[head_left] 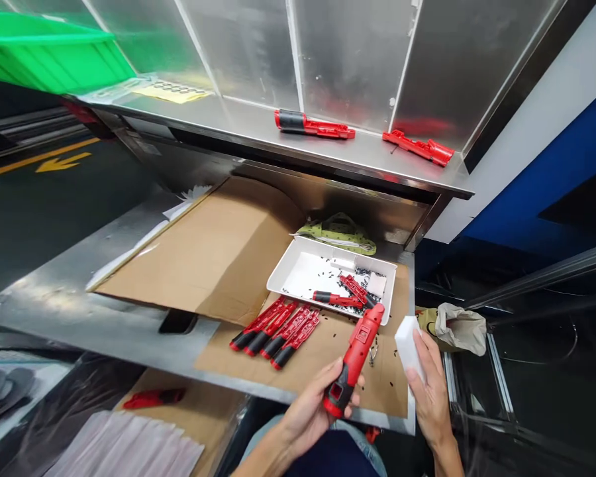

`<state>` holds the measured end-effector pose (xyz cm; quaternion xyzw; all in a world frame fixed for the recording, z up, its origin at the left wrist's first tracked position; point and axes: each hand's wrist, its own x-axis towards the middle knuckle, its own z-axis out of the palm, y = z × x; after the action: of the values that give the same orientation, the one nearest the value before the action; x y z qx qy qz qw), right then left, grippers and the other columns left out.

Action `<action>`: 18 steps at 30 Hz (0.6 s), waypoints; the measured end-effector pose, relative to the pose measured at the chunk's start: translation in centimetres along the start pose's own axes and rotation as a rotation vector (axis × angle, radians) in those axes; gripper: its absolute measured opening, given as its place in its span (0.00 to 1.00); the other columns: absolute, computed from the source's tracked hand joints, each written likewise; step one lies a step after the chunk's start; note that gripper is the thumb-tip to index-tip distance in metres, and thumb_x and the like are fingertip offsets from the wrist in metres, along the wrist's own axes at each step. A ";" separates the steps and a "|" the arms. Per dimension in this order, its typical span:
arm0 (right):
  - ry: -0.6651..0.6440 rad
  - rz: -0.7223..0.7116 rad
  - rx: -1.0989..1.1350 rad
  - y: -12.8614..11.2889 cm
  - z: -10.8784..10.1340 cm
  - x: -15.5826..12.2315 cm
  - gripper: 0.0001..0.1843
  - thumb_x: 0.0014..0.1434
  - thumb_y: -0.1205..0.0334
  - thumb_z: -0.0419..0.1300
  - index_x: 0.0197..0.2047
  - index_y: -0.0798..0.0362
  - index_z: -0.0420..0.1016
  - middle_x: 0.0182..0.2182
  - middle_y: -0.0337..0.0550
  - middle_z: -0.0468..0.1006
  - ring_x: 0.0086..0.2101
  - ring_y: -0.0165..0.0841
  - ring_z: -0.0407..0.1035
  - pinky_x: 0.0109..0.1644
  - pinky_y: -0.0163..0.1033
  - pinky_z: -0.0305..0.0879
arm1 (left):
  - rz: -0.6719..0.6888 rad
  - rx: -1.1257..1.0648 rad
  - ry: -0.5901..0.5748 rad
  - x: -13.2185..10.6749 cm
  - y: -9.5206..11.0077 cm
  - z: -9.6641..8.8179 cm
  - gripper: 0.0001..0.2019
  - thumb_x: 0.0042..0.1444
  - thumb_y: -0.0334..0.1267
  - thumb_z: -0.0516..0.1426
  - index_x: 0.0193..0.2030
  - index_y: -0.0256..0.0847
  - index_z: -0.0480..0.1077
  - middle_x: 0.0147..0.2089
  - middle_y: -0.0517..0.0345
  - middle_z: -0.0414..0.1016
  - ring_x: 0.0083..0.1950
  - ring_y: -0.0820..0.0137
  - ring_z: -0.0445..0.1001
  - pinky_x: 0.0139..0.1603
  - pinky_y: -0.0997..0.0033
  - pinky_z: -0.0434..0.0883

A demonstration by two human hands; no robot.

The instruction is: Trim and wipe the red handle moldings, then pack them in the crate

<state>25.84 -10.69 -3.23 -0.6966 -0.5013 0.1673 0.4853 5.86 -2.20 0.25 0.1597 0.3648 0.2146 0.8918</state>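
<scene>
My left hand (310, 411) is closed around the black-ended base of a red tool body (353, 358), which points up and away over the cardboard. My right hand (430, 391) grips a small white block (407, 344) at the table's right edge. Just left of the held tool, several red and black half shells (275, 328) lie side by side on the brown cardboard (218, 252). A white tray (305, 265) behind them holds a few red parts (345, 295), a small white piece and many tiny dark screws.
Two red parts, a red part with a black end (312, 124) and a plain red part (420, 147), rest on the metal shelf above. A green bin (44, 56) sits far left. A yellow-green item (340, 235) lies behind the tray. A crumpled bag (457, 324) is at the right, a red part (151, 397) below the table.
</scene>
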 end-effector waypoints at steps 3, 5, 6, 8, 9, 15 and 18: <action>-0.008 -0.259 -0.165 -2.4 1.0 1.1 0.28 0.66 0.55 0.55 0.68 0.39 0.61 0.66 0.48 0.57 0.62 0.49 0.61 0.58 0.57 0.69 | -0.056 -0.036 -0.057 -0.6 0.7 -0.2 0.19 0.56 0.53 0.62 0.41 0.37 0.73 0.32 0.57 0.76 0.21 0.79 0.69 0.20 0.81 0.62; -0.009 -0.401 -0.234 -3.5 2.0 2.1 0.29 0.65 0.57 0.57 0.68 0.37 0.62 0.66 0.48 0.54 0.60 0.49 0.62 0.56 0.57 0.70 | -0.048 -0.016 -0.081 -0.9 1.1 -0.2 0.21 0.58 0.56 0.59 0.36 0.36 0.73 0.30 0.57 0.76 0.18 0.81 0.67 0.16 0.82 0.58; -0.005 -0.444 -0.264 -3.9 2.5 2.7 0.29 0.64 0.58 0.57 0.67 0.36 0.62 0.65 0.48 0.53 0.59 0.49 0.62 0.56 0.57 0.70 | -0.039 0.004 -0.089 -1.0 1.3 -0.3 0.23 0.58 0.58 0.58 0.33 0.35 0.72 0.29 0.56 0.76 0.17 0.81 0.66 0.15 0.82 0.56; 0.030 -0.461 -0.312 -4.5 3.6 3.5 0.29 0.64 0.60 0.57 0.67 0.37 0.63 0.63 0.49 0.54 0.57 0.48 0.63 0.56 0.58 0.69 | -0.041 0.043 -0.095 -1.3 1.7 -0.4 0.26 0.59 0.60 0.55 0.28 0.35 0.71 0.25 0.57 0.74 0.14 0.82 0.63 0.13 0.82 0.52; 0.052 -0.456 -0.323 -4.9 4.2 3.8 0.29 0.65 0.61 0.57 0.68 0.37 0.62 0.62 0.50 0.54 0.57 0.47 0.63 0.56 0.57 0.69 | -0.055 0.057 -0.093 -1.4 1.9 -0.5 0.28 0.60 0.61 0.53 0.27 0.35 0.71 0.23 0.58 0.72 0.13 0.83 0.61 0.13 0.82 0.51; -0.118 -0.530 -0.317 -6.7 6.2 3.0 0.27 0.66 0.61 0.54 0.68 0.36 0.62 0.59 0.51 0.58 0.56 0.46 0.64 0.51 0.51 0.73 | 0.011 0.155 0.011 -2.0 3.1 -1.8 0.33 0.60 0.67 0.47 0.34 0.35 0.73 0.20 0.60 0.70 0.14 0.81 0.61 0.15 0.80 0.55; -0.055 -0.468 -0.409 -7.4 6.3 3.1 0.27 0.66 0.62 0.54 0.67 0.36 0.63 0.57 0.51 0.58 0.54 0.45 0.66 0.47 0.48 0.75 | 0.129 0.274 0.005 -1.8 3.2 -2.5 0.40 0.55 0.73 0.45 0.55 0.38 0.69 0.22 0.63 0.71 0.13 0.77 0.63 0.13 0.79 0.56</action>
<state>18.69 -4.59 0.80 -0.6408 -0.6841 -0.0345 0.3467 2.10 -0.02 1.02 0.3024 0.3819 0.2203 0.8451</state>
